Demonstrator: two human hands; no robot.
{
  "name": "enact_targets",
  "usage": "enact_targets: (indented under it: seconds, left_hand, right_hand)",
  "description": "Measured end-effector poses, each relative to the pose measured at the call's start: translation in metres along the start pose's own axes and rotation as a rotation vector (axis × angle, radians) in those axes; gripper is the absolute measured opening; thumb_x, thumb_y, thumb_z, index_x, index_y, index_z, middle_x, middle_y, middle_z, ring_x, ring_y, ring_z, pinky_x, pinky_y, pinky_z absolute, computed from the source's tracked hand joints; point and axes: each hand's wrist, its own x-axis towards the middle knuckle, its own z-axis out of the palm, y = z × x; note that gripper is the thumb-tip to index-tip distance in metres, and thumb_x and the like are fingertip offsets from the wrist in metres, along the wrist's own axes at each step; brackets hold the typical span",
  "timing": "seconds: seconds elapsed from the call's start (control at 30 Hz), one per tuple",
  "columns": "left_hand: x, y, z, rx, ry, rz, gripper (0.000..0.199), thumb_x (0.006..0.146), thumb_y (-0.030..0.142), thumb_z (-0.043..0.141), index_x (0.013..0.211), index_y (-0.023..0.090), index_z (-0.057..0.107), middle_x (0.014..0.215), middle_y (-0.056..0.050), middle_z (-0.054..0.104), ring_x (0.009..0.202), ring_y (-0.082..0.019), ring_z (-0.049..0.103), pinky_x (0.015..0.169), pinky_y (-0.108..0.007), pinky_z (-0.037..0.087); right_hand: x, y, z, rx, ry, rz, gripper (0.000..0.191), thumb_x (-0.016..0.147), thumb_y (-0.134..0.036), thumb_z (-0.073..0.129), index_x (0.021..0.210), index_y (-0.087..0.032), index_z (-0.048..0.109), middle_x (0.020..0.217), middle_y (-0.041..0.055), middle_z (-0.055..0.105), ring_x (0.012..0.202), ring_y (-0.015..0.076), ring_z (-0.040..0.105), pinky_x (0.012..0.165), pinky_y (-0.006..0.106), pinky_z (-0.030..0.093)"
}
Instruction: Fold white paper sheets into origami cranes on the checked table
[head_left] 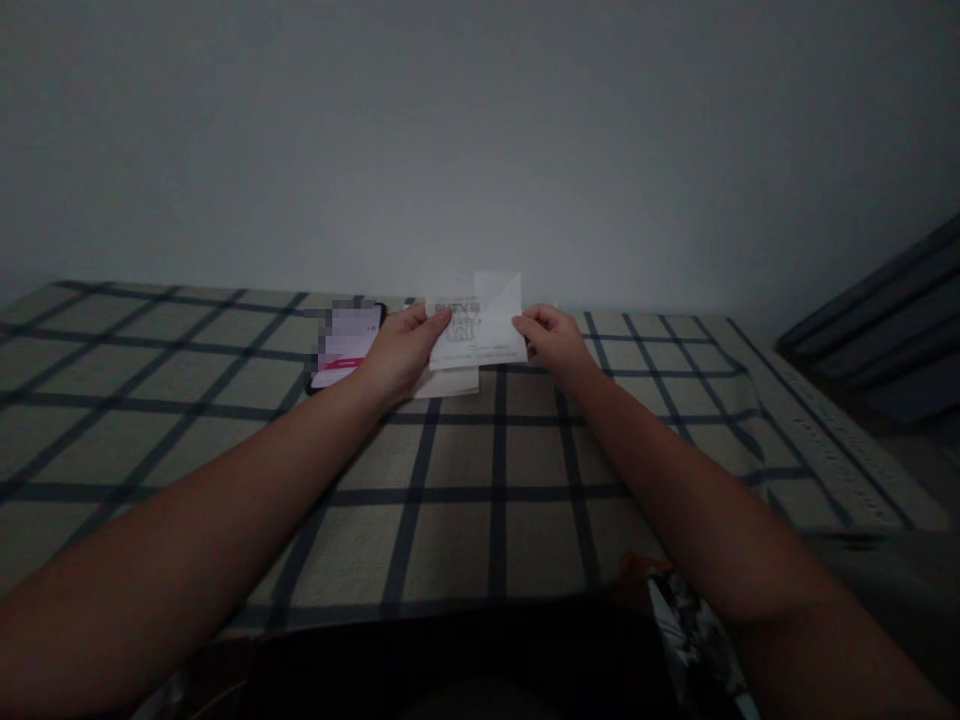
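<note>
Head view: you hold the paper [491, 335] close to the centre of the picture, with the wall [480, 140] behind it at twelve o'clock. Your left hand [406, 350] is clamped on the paper's nine o'clock side, thumb flat on top beside the dark print. Your right hand [555, 342] pinches the three o'clock edge between thumb and fingers. The paper is white, with a large dark block of print towards nine o'clock, smaller lines along its six o'clock edge, and a plain part towards one o'clock that shows a diagonal crease.

At seven o'clock from the paper, a second sheet [454, 383] shows below it, partly hidden by the paper and your left hand. The phone [349, 350] lies at nine o'clock, just beside your left hand, screen up and lit, partly pixelated; you cannot tell whether hand and phone touch.

Under all this, the checked cloth [457, 540] covers the surface, with lettering [840, 450] at four o'clock. Dark fabric [885, 320] hangs well apart at three o'clock.
</note>
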Motion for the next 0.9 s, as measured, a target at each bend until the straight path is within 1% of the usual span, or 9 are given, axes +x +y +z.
enact_targets:
  seconds: [0.1, 0.17, 0.23, 0.3, 0.37, 0.43, 0.6, 0.77, 0.9]
  left_hand:
    - [-0.001, 0.003, 0.000, 0.001, 0.006, -0.019, 0.025, 0.077, 0.034, 0.077, 0.091, 0.014, 0.073, 0.089, -0.009, 0.077, 0.081, -0.022, 0.073, 0.079, -0.035, 0.057]
    - [-0.001, 0.004, -0.001, -0.003, 0.009, -0.026, 0.024, 0.075, 0.029, 0.078, 0.093, 0.014, 0.073, 0.093, -0.010, 0.077, 0.083, -0.022, 0.073, 0.083, -0.037, 0.057]
    - [-0.002, 0.004, -0.001, -0.002, 0.016, -0.038, 0.025, 0.074, 0.025, 0.077, 0.096, 0.014, 0.073, 0.097, -0.011, 0.077, 0.086, -0.024, 0.073, 0.087, -0.040, 0.057]
    - [-0.002, 0.003, -0.001, -0.005, 0.032, -0.047, 0.026, 0.074, 0.021, 0.075, 0.098, 0.013, 0.072, 0.099, -0.012, 0.077, 0.090, -0.025, 0.073, 0.091, -0.043, 0.056]
    - [-0.001, 0.003, -0.001, -0.015, 0.048, -0.047, 0.027, 0.073, 0.017, 0.072, 0.100, 0.012, 0.071, 0.101, -0.012, 0.077, 0.092, -0.026, 0.073, 0.093, -0.045, 0.056]
    - [-0.001, 0.004, 0.000, -0.035, 0.063, -0.047, 0.029, 0.072, 0.014, 0.069, 0.101, 0.012, 0.070, 0.102, -0.013, 0.076, 0.094, -0.027, 0.073, 0.093, -0.045, 0.056]
    - [-0.001, 0.006, 0.001, -0.057, 0.096, -0.061, 0.032, 0.069, 0.010, 0.066, 0.101, 0.013, 0.068, 0.099, -0.012, 0.076, 0.092, -0.027, 0.072, 0.086, -0.043, 0.058]
    - [-0.003, 0.008, 0.003, -0.049, 0.048, -0.074, 0.029, 0.069, 0.012, 0.067, 0.098, 0.015, 0.068, 0.097, -0.010, 0.075, 0.086, -0.024, 0.072, 0.078, -0.039, 0.060]
    - [-0.004, 0.009, 0.003, -0.050, -0.020, -0.087, 0.022, 0.075, 0.021, 0.068, 0.097, 0.016, 0.068, 0.099, -0.009, 0.073, 0.082, -0.021, 0.070, 0.067, -0.033, 0.060]
  right_hand:
    - [0.004, 0.007, -0.001, -0.046, 0.009, -0.086, 0.023, 0.078, -0.035, 0.064, 0.092, -0.022, 0.052, 0.079, -0.0007, 0.055, 0.062, 0.0111, 0.050, 0.056, 0.026, 0.046]
    - [0.004, 0.009, -0.002, -0.147, 0.042, -0.207, 0.036, 0.076, -0.031, 0.067, 0.108, -0.022, 0.052, 0.097, 0.0034, 0.058, 0.069, 0.0125, 0.053, 0.062, 0.029, 0.049]
    - [0.002, 0.009, -0.004, -0.280, 0.064, -0.354, 0.051, 0.075, -0.026, 0.068, 0.122, -0.023, 0.050, 0.117, 0.0087, 0.055, 0.084, 0.0166, 0.057, 0.068, 0.032, 0.051]
    - [-0.002, 0.005, -0.006, -0.416, 0.053, -0.494, 0.053, 0.076, -0.023, 0.068, 0.128, -0.023, 0.053, 0.130, 0.0115, 0.050, 0.101, 0.0222, 0.056, 0.076, 0.036, 0.052]
    - [-0.006, 0.000, -0.007, -0.554, 0.019, -0.609, 0.034, 0.082, -0.025, 0.067, 0.115, -0.024, 0.065, 0.129, 0.0104, 0.051, 0.117, 0.0265, 0.051, 0.093, 0.043, 0.046]
    - [-0.009, -0.004, -0.007, -0.656, -0.036, -0.684, 0.017, 0.088, -0.033, 0.066, 0.101, -0.025, 0.073, 0.127, 0.0080, 0.056, 0.122, 0.0273, 0.048, 0.103, 0.046, 0.037]
    - [-0.015, -0.007, -0.005, -0.778, -0.149, -0.708, 0.038, 0.080, -0.056, 0.073, 0.109, -0.030, 0.075, 0.129, 0.0069, 0.062, 0.122, 0.0297, 0.046, 0.101, 0.047, 0.030]
    - [-0.016, -0.008, -0.005, -0.766, -0.137, -0.690, 0.022, 0.088, -0.048, 0.067, 0.100, -0.031, 0.077, 0.122, 0.0041, 0.067, 0.120, 0.0263, 0.048, 0.099, 0.045, 0.028]
    - [-0.014, -0.008, -0.005, -0.693, -0.113, -0.691, 0.020, 0.093, -0.041, 0.062, 0.089, -0.027, 0.075, 0.110, 0.0035, 0.071, 0.113, 0.0239, 0.053, 0.100, 0.044, 0.029]
